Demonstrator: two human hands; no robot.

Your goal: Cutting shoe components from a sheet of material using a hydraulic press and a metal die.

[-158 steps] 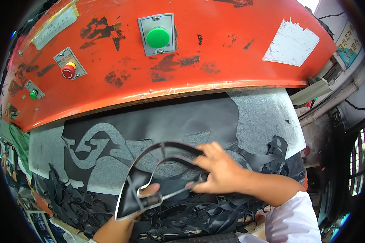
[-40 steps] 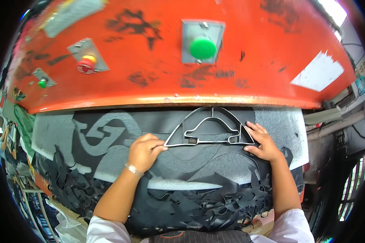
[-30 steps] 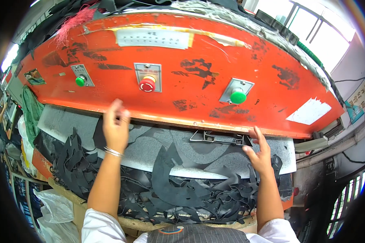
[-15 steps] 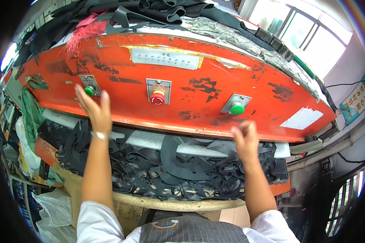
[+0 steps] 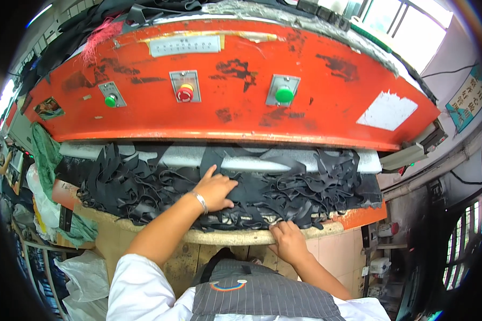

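My left hand (image 5: 215, 191), a silver bracelet at its wrist, lies with spread fingers on the heap of black leather-like scraps (image 5: 118, 187). Its fingertips touch a curved dark strip (image 5: 211, 160) near the middle of the heap. Bent over the pale front edge (image 5: 241, 237) of the work table, my right hand (image 5: 288, 239) grips that edge beside the scraps; its fingertips are partly hidden.
Beyond the scraps, a pale slab (image 5: 182, 158) lies under the orange machine panel (image 5: 235, 117). The panel bears a left green button (image 5: 111, 100), a red button (image 5: 185, 93) and a right green button (image 5: 284, 94). White bags (image 5: 83, 275) are at the lower left.
Both hands have come down from in front of the panel. The left moved right onto the scraps; the right moved left to the table's front edge. The view has shifted.
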